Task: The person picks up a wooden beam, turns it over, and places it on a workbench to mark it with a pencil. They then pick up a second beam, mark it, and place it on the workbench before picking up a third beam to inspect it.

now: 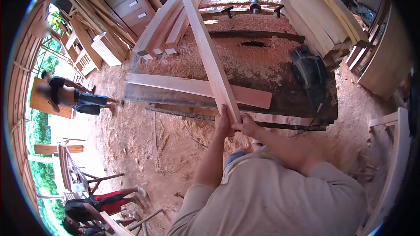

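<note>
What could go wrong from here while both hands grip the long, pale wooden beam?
Held near one end by the left hand and right hand, the beam might swing and knock the flat, pale wooden board it crosses. Swung right, it could hit the bulky, dark green power tool.

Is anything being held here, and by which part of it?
A long, pale, squared wooden beam, held at its near end by the left hand and right hand.

Pinkish, shaving-strewn ground (131, 135) spreads past the left edge of the dark, flat-topped workbench (288, 107) toward glaring daylight (59, 126) and, seemingly, green foliage (36, 131).
</note>
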A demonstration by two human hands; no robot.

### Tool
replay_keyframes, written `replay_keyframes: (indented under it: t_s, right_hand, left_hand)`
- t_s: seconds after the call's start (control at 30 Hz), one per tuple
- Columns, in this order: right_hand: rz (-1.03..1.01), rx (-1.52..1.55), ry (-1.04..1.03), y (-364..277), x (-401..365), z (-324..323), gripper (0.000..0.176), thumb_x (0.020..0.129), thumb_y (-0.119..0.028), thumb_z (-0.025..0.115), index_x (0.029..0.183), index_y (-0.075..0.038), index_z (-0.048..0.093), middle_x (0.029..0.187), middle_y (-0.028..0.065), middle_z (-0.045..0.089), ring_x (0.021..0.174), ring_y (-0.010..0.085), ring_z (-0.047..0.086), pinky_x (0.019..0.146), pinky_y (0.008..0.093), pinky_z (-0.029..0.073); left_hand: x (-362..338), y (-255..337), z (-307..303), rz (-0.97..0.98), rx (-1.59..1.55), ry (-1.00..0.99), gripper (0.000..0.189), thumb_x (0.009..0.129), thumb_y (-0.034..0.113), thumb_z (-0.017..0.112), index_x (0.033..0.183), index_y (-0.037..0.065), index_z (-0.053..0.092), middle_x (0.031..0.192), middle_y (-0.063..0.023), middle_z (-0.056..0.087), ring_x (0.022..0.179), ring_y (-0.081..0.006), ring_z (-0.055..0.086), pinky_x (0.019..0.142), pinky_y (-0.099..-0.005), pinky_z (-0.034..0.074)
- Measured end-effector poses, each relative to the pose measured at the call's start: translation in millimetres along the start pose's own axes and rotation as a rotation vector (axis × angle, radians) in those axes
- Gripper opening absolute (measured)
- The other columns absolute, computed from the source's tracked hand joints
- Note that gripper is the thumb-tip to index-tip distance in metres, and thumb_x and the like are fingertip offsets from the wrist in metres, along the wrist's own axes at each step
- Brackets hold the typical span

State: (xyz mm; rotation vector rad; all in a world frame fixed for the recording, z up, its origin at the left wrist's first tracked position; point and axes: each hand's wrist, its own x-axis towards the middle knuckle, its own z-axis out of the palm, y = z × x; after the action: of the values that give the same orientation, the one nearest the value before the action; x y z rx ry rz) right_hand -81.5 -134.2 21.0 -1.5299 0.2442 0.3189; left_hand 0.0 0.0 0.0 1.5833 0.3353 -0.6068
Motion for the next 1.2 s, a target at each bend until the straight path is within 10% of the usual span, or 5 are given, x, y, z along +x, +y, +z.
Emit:
replay_keyframes:
  t_s: [0.4,0.53,0.7,0.87,1.2]
  right_hand:
    - [0.434,0.514,-0.112,70,-180,1,0.066,0.084,-0.012,0.071,0.144,-0.006,0.044,0.131,0.0117,0.056,0.117,0.0248,0.055,0.092,0.0391,0.050]
    - [0.424,0.523,-0.024,101,-208,-13,0.065,0.086,-0.011,0.069,0.145,-0.005,0.043,0.132,0.0117,0.055,0.118,0.0242,0.055,0.094,0.0410,0.050]
    - [0.407,0.329,0.079,120,-192,-24,0.061,0.087,-0.014,0.068,0.141,-0.001,0.045,0.126,0.0109,0.058,0.108,0.0213,0.058,0.086,0.0367,0.053]
    - [0.346,0.289,0.262,161,-171,-55,0.050,0.090,-0.013,0.063,0.136,-0.001,0.048,0.116,0.0091,0.059,0.098,0.0176,0.058,0.077,0.0320,0.051]
    - [0.192,-0.030,0.197,115,-165,-129,0.059,0.084,-0.012,0.070,0.135,0.003,0.046,0.128,0.0123,0.057,0.117,0.0221,0.054,0.101,0.0344,0.042]
  left_hand:
    - [-156,-154,26,0.002,0.320,0.077,0.068,0.088,0.058,0.060,0.107,-0.007,0.065,0.091,-0.0246,0.071,0.093,-0.0360,0.070,0.079,-0.0421,0.054]
    - [-172,-85,20,-0.051,0.053,-0.210,0.057,0.086,0.048,0.070,0.093,-0.009,0.068,0.085,-0.0165,0.072,0.083,-0.0207,0.071,0.071,-0.0346,0.055]
    - [-54,-91,-14,0.108,0.475,-0.230,0.046,0.087,0.047,0.070,0.088,0.001,0.071,0.074,-0.0025,0.066,0.065,-0.0086,0.061,0.057,-0.0275,0.047]
    - [17,-9,-21,0.200,0.006,0.013,0.051,0.088,0.051,0.067,0.084,0.001,0.070,0.070,0.0008,0.060,0.060,-0.0079,0.053,0.055,-0.0253,0.041]
    - [7,-25,56,-0.045,-0.569,0.297,0.094,0.088,0.071,0.053,0.139,-0.007,0.042,0.129,-0.0182,0.057,0.114,-0.0287,0.058,0.095,-0.0372,0.048]
